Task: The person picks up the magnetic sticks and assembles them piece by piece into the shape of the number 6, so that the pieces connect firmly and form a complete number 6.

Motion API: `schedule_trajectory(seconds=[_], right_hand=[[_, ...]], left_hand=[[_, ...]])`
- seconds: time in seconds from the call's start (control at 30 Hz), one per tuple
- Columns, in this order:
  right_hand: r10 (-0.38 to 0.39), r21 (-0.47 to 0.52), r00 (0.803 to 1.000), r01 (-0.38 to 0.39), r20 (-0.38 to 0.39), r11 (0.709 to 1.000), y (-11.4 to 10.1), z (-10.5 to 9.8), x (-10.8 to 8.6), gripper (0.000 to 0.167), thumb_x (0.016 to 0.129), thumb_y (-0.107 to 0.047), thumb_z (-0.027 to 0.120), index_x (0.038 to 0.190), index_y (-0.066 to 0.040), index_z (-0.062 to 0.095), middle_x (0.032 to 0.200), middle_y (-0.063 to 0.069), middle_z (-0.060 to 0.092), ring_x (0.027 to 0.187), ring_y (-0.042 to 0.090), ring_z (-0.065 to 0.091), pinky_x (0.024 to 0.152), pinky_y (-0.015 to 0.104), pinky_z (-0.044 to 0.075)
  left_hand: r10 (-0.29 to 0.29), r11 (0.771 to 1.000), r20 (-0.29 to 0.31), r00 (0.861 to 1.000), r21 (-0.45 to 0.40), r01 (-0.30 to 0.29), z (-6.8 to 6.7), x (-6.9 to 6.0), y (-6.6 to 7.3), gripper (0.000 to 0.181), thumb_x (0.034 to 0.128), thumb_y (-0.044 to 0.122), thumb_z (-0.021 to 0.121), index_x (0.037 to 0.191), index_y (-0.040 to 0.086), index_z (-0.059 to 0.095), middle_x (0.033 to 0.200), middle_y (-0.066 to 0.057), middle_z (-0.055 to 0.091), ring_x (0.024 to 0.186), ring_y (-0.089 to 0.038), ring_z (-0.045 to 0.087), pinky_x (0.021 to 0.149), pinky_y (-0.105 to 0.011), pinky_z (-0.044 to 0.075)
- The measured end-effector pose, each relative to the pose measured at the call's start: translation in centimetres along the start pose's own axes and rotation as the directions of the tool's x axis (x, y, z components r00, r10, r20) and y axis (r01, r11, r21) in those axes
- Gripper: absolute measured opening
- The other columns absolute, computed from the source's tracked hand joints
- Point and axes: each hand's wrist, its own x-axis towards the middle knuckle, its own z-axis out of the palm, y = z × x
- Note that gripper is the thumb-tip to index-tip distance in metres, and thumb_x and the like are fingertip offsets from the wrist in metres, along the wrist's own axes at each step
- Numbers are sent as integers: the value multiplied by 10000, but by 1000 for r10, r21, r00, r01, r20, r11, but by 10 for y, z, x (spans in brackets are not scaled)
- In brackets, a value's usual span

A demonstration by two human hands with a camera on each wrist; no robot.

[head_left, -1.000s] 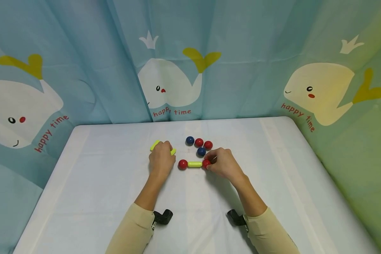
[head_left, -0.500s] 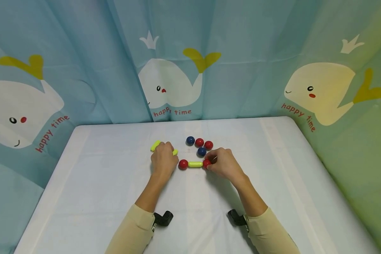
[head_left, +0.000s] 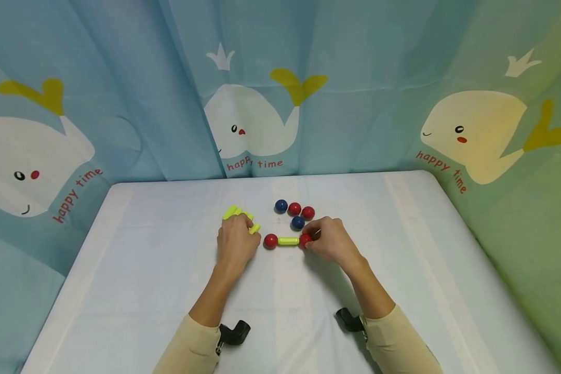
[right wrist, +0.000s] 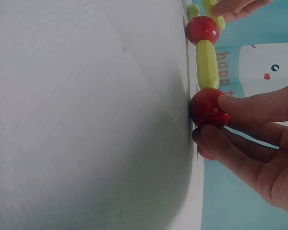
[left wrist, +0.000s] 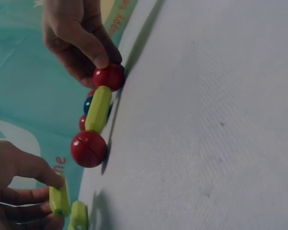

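Note:
My left hand [head_left: 237, 240] pinches a yellow-green stick [left wrist: 59, 197] between thumb and fingers, seen in the left wrist view. Other yellow-green sticks [head_left: 229, 212] lie just beyond that hand. With thumb and fingertips my right hand [head_left: 332, 240] grips a red ball [right wrist: 208, 108]. This ball joins one end of a yellow-green stick [head_left: 288, 241], and a second red ball [head_left: 270, 241] is at the stick's other end, a little right of my left hand.
Behind the joined piece are a blue ball [head_left: 281, 206], two red balls [head_left: 294, 209] close together, and another blue ball [head_left: 297, 223] nearer my right hand. The white-covered table [head_left: 135, 270] ends at a curtain [head_left: 355, 130] printed with whales.
My left hand has shifted slightly left and toward the near side, and more of the yellow-green sticks show beyond it. The right hand still grips the red ball, almost unmoved.

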Motion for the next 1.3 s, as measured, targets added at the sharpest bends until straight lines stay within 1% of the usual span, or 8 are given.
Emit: schedule_trajectory(seconds=[0.13,0.27,0.33,0.43,0.6,0.8,1.03,1.3], right_hand=[[2,6,1000,-2,4,1000,1,-1,0,214,848,-32,797,1059,-67,795,925,65,765,824,181,671,736,309,584],[12,10,1000,-12,13,1000,0,-1,1,227,850,-29,794,1075,-61,791,938,74,761,833,191,663,738,309,589],[17,11,1000,-17,15,1000,0,-1,1,224,851,-35,798,1074,-67,792,935,71,761,833,192,661,737,306,585],[16,11,1000,-17,15,1000,-1,-1,1,220,851,-39,801,1069,-71,794,930,66,762,829,191,663,738,305,582],[16,15,1000,-16,17,1000,-1,-1,0,231,852,-29,795,1080,-63,792,943,73,764,836,193,669,752,312,592],[22,19,999,-22,25,1000,0,-1,1,241,851,-20,788,1089,-58,790,953,83,761,836,198,664,745,309,597],[12,15,1000,-13,19,1000,1,-1,1,211,845,-34,797,1053,-67,796,911,66,759,815,195,649,719,299,579],[1,18,1000,-1,8,1000,0,-1,0,193,833,-35,805,1023,-71,799,894,62,766,803,187,657,704,295,563]], left_hand=[[-5,1000,24,1000,-14,5,-5,-4,1,156,819,72,767,965,24,741,877,-112,731,753,-275,652,705,-406,564],[12,1000,47,999,-13,-11,-8,-8,0,202,829,70,753,1028,35,746,767,-71,693,680,-231,614,627,-357,508],[25,1000,60,998,-12,-25,-9,-11,0,219,834,65,749,1053,46,746,726,-50,670,673,-217,607,611,-336,483],[41,999,81,996,-21,-40,-8,-14,0,218,840,62,752,1057,69,751,715,-30,648,684,-211,597,612,-326,460],[21,999,112,994,-30,-18,-6,-18,2,197,835,90,793,1028,108,754,776,-15,639,734,-205,581,659,-332,445],[-3,999,123,992,-53,10,-7,-23,5,207,815,125,831,1010,124,762,822,4,662,775,-204,591,683,-334,454],[13,999,119,993,-35,-8,-10,-26,7,194,786,108,829,971,116,769,818,3,662,769,-202,599,669,-336,462],[7,997,130,992,-79,4,-7,-29,8,200,771,105,860,947,96,766,847,-34,692,811,-218,597,726,-362,469]])
